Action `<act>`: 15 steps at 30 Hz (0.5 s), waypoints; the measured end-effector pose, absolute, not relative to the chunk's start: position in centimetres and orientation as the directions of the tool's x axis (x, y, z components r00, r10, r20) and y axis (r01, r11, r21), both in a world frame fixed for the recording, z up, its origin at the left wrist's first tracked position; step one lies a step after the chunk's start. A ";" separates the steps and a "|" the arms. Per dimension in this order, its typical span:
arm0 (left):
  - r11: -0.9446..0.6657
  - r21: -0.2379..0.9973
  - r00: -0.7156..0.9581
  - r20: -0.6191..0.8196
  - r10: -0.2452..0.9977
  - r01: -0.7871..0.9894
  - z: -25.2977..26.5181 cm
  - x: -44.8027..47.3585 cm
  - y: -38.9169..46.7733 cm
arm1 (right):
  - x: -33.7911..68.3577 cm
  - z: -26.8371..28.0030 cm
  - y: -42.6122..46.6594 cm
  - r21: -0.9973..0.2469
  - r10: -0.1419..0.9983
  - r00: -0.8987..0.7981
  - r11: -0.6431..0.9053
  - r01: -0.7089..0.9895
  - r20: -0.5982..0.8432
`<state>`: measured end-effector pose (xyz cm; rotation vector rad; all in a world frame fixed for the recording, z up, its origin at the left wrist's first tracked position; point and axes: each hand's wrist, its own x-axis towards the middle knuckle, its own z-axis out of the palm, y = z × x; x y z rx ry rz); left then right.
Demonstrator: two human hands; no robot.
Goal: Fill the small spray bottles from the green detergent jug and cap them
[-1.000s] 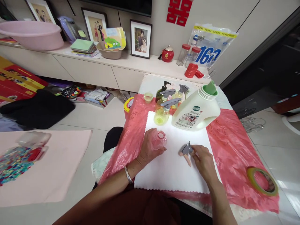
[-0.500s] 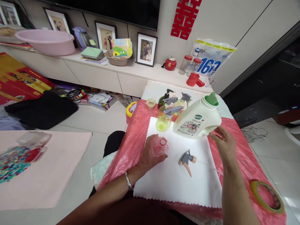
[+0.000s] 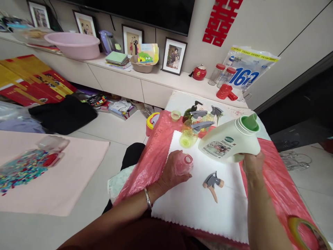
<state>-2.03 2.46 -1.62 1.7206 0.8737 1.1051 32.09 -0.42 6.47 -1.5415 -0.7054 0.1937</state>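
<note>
My left hand is wrapped round a clear pinkish bottle whose open mouth faces up. My right hand grips the handle of a large pale green detergent jug, its green-lined opening uncapped and the jug tilted a little. Between the hands, on a white scalloped mat, lies a grey and peach spray trigger head. Just beyond the bottle stand a spray bottle of yellow liquid, more grey-topped spray bottles and a dark pump bottle.
A small greenish cup sits on the red plastic table cover. A tape roll lies at the near right. Beyond the table runs a low cabinet with jars and picture frames. A pink mat with colourful bits is at left.
My right hand has closed on the jug's handle, and the jug is now tilted slightly. My left hand still holds the bottle. The whole view has shifted a little.
</note>
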 end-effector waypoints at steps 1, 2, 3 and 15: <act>-0.361 0.928 0.358 0.306 0.882 0.095 -1.6 -2.1 2.5 | 31.6 6.5 -0.5 -0.949 0.512 0.805 0.079 0.304 0.300; -0.362 0.927 0.362 0.307 0.880 0.094 -1.5 -2.1 2.5 | 31.2 6.6 -0.6 -0.949 0.486 0.818 0.100 0.297 0.308; -0.362 0.927 0.365 0.307 0.879 0.093 -1.4 -2.1 2.5 | 30.7 6.7 -0.8 -0.949 0.461 0.830 0.122 0.292 0.314; -0.374 0.919 0.392 0.301 0.869 0.125 -0.1 -2.5 2.6 | 27.4 12.4 -4.3 -0.921 0.271 0.890 0.241 0.306 0.367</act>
